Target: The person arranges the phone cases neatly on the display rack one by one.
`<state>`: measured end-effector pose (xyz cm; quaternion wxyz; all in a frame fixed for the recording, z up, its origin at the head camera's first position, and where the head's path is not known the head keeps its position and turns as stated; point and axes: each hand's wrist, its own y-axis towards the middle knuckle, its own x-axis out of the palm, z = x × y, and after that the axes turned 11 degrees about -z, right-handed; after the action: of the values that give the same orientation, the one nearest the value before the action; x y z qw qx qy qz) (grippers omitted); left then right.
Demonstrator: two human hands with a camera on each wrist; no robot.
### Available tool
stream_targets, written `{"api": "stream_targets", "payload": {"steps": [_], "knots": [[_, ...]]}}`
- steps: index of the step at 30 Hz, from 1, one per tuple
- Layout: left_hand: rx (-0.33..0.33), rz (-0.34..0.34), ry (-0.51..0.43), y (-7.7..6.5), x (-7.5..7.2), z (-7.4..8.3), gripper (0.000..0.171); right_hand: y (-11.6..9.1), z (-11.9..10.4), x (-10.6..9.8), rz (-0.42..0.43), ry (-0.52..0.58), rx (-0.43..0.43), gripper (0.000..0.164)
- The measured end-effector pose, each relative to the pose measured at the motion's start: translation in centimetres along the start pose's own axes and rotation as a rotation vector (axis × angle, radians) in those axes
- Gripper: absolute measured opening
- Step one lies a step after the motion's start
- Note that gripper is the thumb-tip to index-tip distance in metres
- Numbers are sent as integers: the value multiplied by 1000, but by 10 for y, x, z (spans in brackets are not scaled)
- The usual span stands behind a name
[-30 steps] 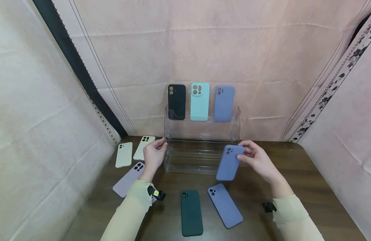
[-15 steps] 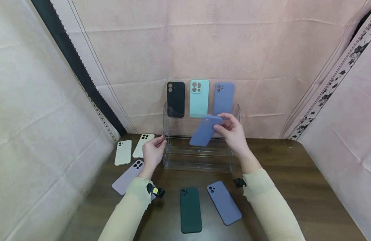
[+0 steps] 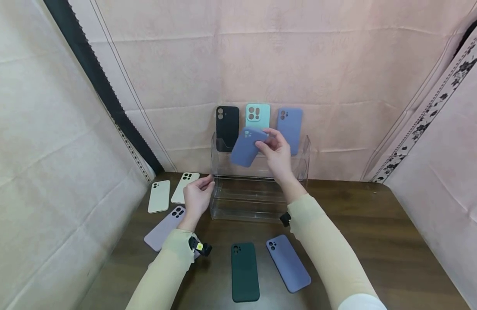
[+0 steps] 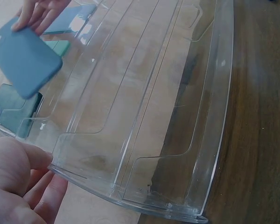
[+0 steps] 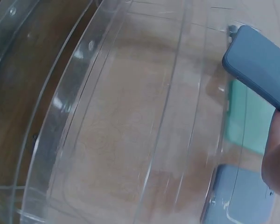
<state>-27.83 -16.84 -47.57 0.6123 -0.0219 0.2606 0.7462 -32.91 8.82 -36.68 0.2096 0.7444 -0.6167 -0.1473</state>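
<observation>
My right hand [image 3: 278, 154] pinches a blue phone case [image 3: 245, 147] by its right edge, tilted, in front of the top tier of a clear tiered display stand [image 3: 258, 215]. Pinched between the thumb and fingers of my left hand [image 3: 197, 198] is the stand's left side edge, seen close up in the left wrist view. Upright in the top tier stand a black phone case [image 3: 227, 125], a turquoise phone case [image 3: 258, 113] and another blue phone case [image 3: 290, 125]. The held case hides the turquoise one's lower part.
On the brown table [image 3: 358, 241] lie a dark green case [image 3: 245, 273] and a periwinkle case [image 3: 288, 263] in front of the stand. Two whitish cases [image 3: 159, 196] and a lilac case [image 3: 165, 228] lie at left, partly behind my left arm. Cloth walls surround the table.
My right hand has carried the blue phone case up and left, from the stand's lower right to its top tier. My left hand keeps its place at the stand's edge.
</observation>
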Motion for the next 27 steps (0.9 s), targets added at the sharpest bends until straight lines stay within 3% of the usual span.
{"api": "stream_targets", "payload": {"steps": [6,15,27], "knots": [[14,7,-4,0,2,-2,22,7,6,14,-40,-55,12,36],[-12,4,-32,-1,2,-2,21,15,14,32,-33,-143,79,37],[-25,0,-16,0,1,1,22,25,13,42,-70,-184,126,36]]}}
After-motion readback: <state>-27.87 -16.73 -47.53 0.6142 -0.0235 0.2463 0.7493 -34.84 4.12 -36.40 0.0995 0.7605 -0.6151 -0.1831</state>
